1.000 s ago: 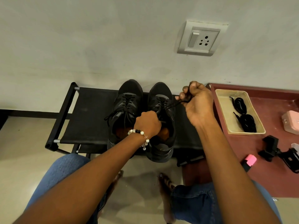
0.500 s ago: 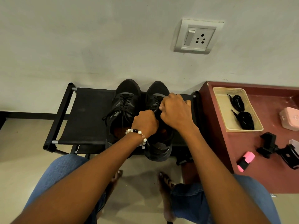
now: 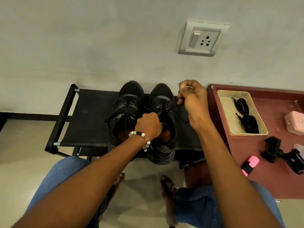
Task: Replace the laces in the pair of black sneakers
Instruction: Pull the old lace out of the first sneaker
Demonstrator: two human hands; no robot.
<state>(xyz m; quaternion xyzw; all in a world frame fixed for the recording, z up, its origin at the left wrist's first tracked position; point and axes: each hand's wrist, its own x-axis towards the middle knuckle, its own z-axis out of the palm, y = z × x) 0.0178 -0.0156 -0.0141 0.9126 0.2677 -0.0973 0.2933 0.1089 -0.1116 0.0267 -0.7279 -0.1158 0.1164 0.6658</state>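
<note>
Both sneakers (image 3: 162, 112) point toes to the wall. The right hand (image 3: 193, 102) pinches a lace (image 3: 171, 109) running slantwise from its fingers. The left hand (image 3: 148, 125) grips the right shoe's collar.

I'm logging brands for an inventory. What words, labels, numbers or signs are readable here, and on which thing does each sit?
None can be read.
Pink box: a faint mark on its front, too small and blurred to read.
Black sneakers: no logo or lettering legible.
Wall socket: plain, no marking visible.
Pink highlighter: no print visible.
</note>
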